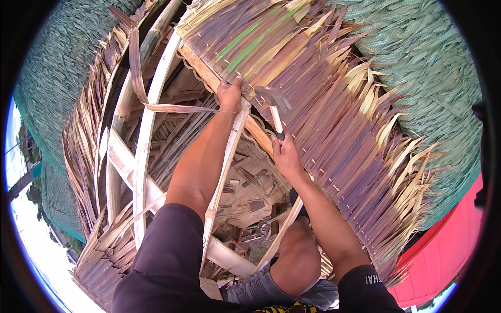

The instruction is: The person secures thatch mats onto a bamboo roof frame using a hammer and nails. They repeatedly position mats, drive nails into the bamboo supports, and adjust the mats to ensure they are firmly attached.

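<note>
My right hand (287, 156) is wrapped round the grip of a claw hammer (276, 119) with a pale handle and dark grip. The blurred hammer head hangs over the thatch, just right of my left hand (229, 95). Closed at the thatch panel's edge, the left hand pinches something too small to make out, above a wooden batten (258, 134). The thatch panel (318, 109) is of overlapping brown, purple and yellow dried leaves with stitches across it, and slopes down to the right. A pale rafter (229, 151) runs below the left hand.
Curved pale beams (148, 120) and a crosswise plank (125, 161) frame an opening on the left. Far below lies a floor (245, 201) strewn with scraps. Green netting over thatch (417, 57) covers the far right; a red sheet (443, 261) is at lower right. My bent knee (297, 250) is between the rafters.
</note>
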